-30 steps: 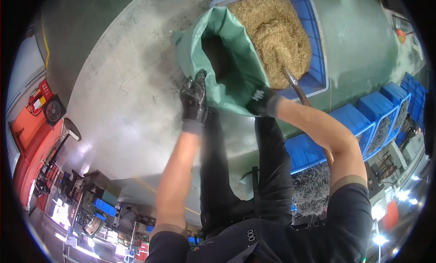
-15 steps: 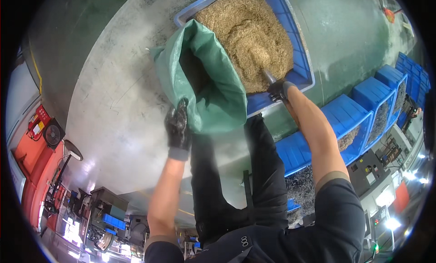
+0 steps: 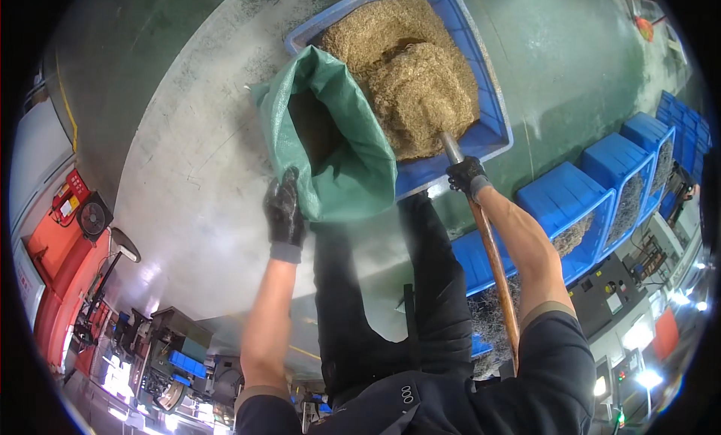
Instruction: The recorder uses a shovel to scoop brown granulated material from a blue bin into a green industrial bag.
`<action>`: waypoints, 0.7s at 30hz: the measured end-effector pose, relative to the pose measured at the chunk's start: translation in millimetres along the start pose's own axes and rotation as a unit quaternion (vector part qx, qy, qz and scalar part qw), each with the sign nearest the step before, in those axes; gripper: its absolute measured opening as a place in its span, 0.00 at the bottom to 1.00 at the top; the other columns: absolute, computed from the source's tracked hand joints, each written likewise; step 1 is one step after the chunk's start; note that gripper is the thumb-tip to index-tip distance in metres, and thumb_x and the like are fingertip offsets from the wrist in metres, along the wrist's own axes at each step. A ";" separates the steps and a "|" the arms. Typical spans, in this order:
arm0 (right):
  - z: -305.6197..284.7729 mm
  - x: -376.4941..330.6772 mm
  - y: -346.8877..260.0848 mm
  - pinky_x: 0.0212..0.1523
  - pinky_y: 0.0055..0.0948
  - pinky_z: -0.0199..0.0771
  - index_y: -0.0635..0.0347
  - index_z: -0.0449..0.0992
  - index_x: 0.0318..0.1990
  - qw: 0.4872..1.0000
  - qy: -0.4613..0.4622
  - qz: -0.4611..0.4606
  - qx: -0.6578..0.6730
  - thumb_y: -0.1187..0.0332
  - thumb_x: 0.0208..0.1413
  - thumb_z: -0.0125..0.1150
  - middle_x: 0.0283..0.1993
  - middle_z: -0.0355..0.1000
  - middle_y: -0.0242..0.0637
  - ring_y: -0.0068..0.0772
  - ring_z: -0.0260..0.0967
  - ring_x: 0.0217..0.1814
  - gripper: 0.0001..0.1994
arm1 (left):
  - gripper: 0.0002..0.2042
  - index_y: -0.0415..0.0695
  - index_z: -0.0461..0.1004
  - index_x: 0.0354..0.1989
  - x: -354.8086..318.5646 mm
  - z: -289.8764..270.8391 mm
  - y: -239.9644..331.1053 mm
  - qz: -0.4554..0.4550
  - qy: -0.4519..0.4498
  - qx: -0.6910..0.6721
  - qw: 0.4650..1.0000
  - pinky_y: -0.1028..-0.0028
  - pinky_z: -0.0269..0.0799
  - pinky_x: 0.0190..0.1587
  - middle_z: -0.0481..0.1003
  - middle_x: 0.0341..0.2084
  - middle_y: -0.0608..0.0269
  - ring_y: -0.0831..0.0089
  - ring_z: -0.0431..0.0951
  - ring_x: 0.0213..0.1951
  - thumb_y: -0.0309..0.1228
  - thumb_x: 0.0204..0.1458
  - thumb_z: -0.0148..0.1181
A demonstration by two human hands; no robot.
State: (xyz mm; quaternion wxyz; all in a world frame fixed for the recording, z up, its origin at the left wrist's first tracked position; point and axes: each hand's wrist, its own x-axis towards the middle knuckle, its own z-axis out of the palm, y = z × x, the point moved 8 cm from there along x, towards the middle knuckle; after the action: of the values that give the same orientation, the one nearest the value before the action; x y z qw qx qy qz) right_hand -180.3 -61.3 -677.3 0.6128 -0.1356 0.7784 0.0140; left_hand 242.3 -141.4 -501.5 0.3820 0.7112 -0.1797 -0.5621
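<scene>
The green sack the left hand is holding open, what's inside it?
The green sack gapes open, its rim held by the gloved left hand. Its inside shows only dark shadow; any contents are hidden. The tan shavings visible lie in the blue crate behind it.

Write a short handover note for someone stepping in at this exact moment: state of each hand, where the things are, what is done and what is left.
Left hand, in a black glove, grips the rim of the open green sack, holding its mouth open beside the crate.
Right hand, also gloved, is closed on the wooden shovel handle; the blade is buried under a heaped load of tan shavings.
The big blue crate is largely full of shavings.
Done: a load sits on the shovel at the sack's mouth. How much is in the sack cannot be seen; its inside is dark.
Left: most of the crate's shavings remain outside the sack.
</scene>
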 end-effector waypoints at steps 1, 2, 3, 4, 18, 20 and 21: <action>-5.8 -10.5 -5.4 0.11 0.31 0.67 0.68 0.71 0.23 1.000 -0.001 -0.003 -0.003 0.74 0.45 0.62 0.16 0.68 0.42 0.32 0.67 0.14 0.07 | 0.14 0.36 0.72 0.46 0.0 -3.0 0.7 0.018 0.007 -0.011 1.000 0.75 0.65 0.49 0.74 0.43 0.60 0.73 0.71 0.44 0.32 0.57 0.52; -11.1 -21.4 -12.5 0.11 0.31 0.68 0.67 0.71 0.21 0.999 -0.006 -0.016 -0.048 0.73 0.45 0.62 0.16 0.68 0.41 0.32 0.67 0.13 0.08 | 0.14 0.36 0.72 0.46 -0.7 -6.8 -0.5 0.020 0.011 -0.014 1.000 0.75 0.65 0.49 0.74 0.43 0.60 0.73 0.71 0.44 0.32 0.57 0.52; -20.1 -29.4 -20.2 0.12 0.31 0.68 0.66 0.71 0.20 0.995 -0.008 -0.031 -0.092 0.72 0.45 0.62 0.16 0.68 0.41 0.32 0.67 0.13 0.09 | 0.14 0.36 0.72 0.46 0.5 -5.6 -1.3 0.014 0.009 -0.008 1.000 0.75 0.65 0.49 0.74 0.43 0.60 0.73 0.71 0.44 0.33 0.57 0.52; -27.6 -31.2 -18.0 0.12 0.31 0.69 0.66 0.71 0.19 0.998 -0.015 -0.026 -0.057 0.69 0.45 0.61 0.16 0.69 0.41 0.31 0.68 0.13 0.10 | 0.14 0.37 0.72 0.46 2.0 -4.6 -1.7 0.008 0.008 -0.002 1.000 0.74 0.65 0.49 0.74 0.42 0.60 0.73 0.71 0.44 0.33 0.57 0.52; -97.4 -148.7 -62.5 0.14 0.31 0.69 0.67 0.71 0.27 0.977 -0.019 -0.059 -0.205 0.70 0.43 0.63 0.17 0.70 0.40 0.30 0.69 0.15 0.10 | 0.13 0.41 0.72 0.47 29.1 19.8 25.4 0.062 -0.008 0.361 0.931 0.62 0.67 0.48 0.72 0.42 0.41 0.48 0.72 0.44 0.29 0.56 0.46; -86.9 -173.6 -81.1 0.17 0.31 0.70 0.66 0.73 0.31 0.959 -0.020 -0.083 -0.269 0.67 0.41 0.65 0.19 0.71 0.38 0.28 0.70 0.17 0.12 | 0.17 0.47 0.68 0.52 25.4 21.1 32.0 0.221 -0.035 0.508 0.832 0.60 0.67 0.49 0.70 0.44 0.42 0.48 0.72 0.44 0.23 0.55 0.41; -93.0 -179.9 -78.7 0.17 0.31 0.70 0.66 0.73 0.31 0.958 -0.011 -0.084 -0.276 0.67 0.41 0.65 0.19 0.71 0.38 0.28 0.70 0.17 0.12 | 0.17 0.47 0.68 0.52 23.2 26.0 31.4 0.223 -0.035 0.498 0.837 0.60 0.67 0.49 0.70 0.44 0.42 0.48 0.72 0.44 0.23 0.55 0.41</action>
State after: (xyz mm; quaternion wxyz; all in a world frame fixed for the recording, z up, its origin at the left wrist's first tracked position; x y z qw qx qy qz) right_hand -212.5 -119.7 -470.5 0.5590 -0.3636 0.7235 0.1781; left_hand 230.4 -186.3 -495.4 0.0846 0.7257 -0.6026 -0.3211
